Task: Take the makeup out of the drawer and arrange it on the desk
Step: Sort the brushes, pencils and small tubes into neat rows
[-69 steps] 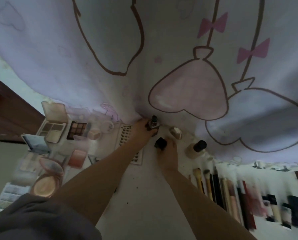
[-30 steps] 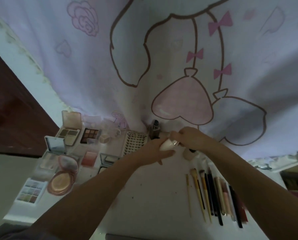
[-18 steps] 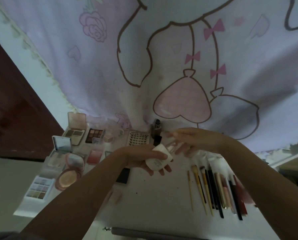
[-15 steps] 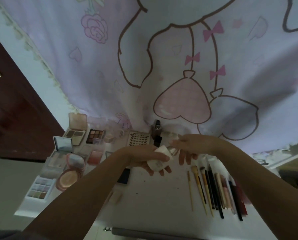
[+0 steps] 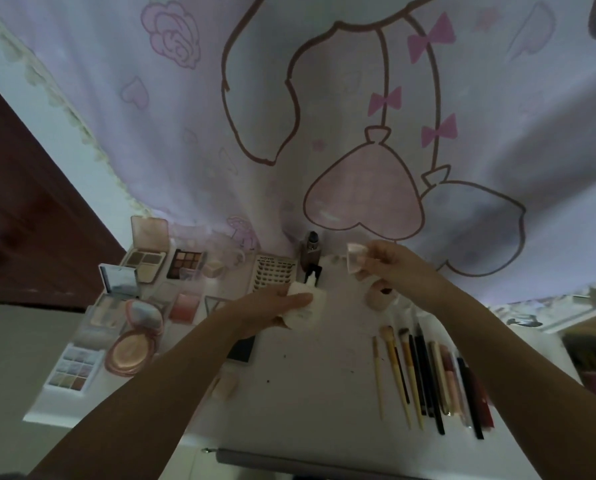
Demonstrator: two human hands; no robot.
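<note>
My left hand (image 5: 272,308) grips a small white bottle (image 5: 307,304) above the middle of the white desk (image 5: 307,393); its pump nozzle is bare. My right hand (image 5: 383,263) pinches the bottle's clear cap (image 5: 353,259), lifted up and to the right of the bottle. Behind them a brown bottle (image 5: 309,252) stands at the curtain's foot. A pink round jar (image 5: 379,299) sits under my right wrist, partly hidden.
Open eyeshadow palettes (image 5: 185,265), compacts (image 5: 130,351) and a lash tray (image 5: 274,277) fill the desk's left side. Brushes and pencils (image 5: 424,379) lie in a row at the right. A printed curtain (image 5: 324,116) hangs behind. A dark handle (image 5: 289,464) runs along the front edge.
My right hand has pulled the clear cap off the white bottle and raised it to the right. The left hand keeps hold of the bottle.
</note>
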